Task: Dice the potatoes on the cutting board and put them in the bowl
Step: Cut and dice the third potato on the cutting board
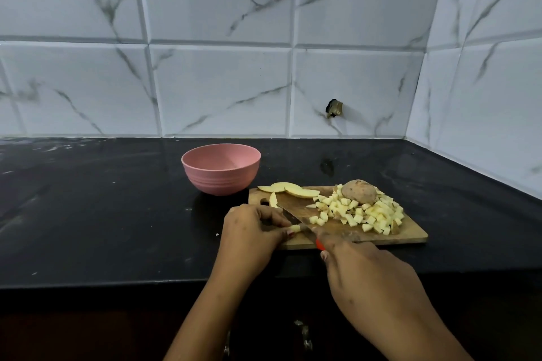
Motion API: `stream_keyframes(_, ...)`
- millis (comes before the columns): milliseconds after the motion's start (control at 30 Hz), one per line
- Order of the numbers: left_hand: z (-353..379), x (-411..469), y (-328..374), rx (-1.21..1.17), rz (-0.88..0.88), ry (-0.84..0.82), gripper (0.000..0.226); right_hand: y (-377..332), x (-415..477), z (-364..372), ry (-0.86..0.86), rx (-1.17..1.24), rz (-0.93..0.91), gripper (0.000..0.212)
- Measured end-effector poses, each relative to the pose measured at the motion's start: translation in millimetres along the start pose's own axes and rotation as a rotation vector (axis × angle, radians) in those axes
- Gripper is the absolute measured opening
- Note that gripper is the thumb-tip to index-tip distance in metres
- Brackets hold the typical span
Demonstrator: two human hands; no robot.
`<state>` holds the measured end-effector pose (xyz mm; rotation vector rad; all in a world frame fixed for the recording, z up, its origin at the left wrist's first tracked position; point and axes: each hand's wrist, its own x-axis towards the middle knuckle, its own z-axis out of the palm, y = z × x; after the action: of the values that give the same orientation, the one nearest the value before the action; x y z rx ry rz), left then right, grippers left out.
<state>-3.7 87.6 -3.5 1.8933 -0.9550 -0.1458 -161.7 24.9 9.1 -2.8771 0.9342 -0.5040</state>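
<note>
A wooden cutting board (410, 234) lies on the black counter. A heap of diced potato (363, 212) covers its right half, with a whole unpeeled potato (359, 191) on top at the back. Several potato slices (293, 190) lie at the board's far left. My left hand (252, 228) pins a strip of potato (294, 228) at the board's near left edge. My right hand (366, 272) grips a red-handled knife (293, 208), its blade angled over the board right beside the strip. An empty pink bowl (220, 168) stands behind the board's left corner.
The black counter (102, 214) stretches wide to the left and behind the board. White marble-patterned tiles (223, 88) form the back wall and the right-hand wall. The counter's front edge runs just below my wrists.
</note>
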Motion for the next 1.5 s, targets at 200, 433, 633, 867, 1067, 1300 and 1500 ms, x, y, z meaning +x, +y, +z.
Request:
stream_keyframes(200, -0.6, 0.5, 0.4, -0.004, -0.001, 0.045, 0.009, 0.9, -3.0, -6.0, 0.026, -0.007, 0.019, 0.049)
stream_keyframes(433, -0.4, 0.5, -2.8, 0.021, 0.037, 0.036, 0.015, -8.4, -7.0, -5.0, -0.099, -0.025, 0.023, 0.05)
stream_keyframes(633, 2.9, 1.1, -6.6, 0.092, 0.13, 0.083, 0.023, -10.5, -0.1, 2.9, -0.142, -0.04, 0.041, 0.062)
stream_keyframes(867, 4.0, 1.4, -6.6, 0.121, 0.12, 0.086, 0.014, -4.9, -11.1, -9.0, -0.009, 0.047, 0.045, 0.048)
stream_keyframes(1067, 5.2, -0.5, -2.7, 0.135, 0.121, 0.109, 0.007, -9.3, -9.4, -7.9, -0.116, 0.067, 0.062, 0.051)
stream_keyframes(1300, 7.3, -0.5, -7.1, 0.143, 0.164, 0.142, 0.008, -12.5, -3.8, -2.0, -0.205, 0.049, 0.081, 0.057)
stream_keyframes(1500, 7.3, -1.8, -6.2, 0.161, 0.144, 0.142, 0.005, -12.3, -9.5, -3.3, -0.172, 0.03, 0.057, 0.051)
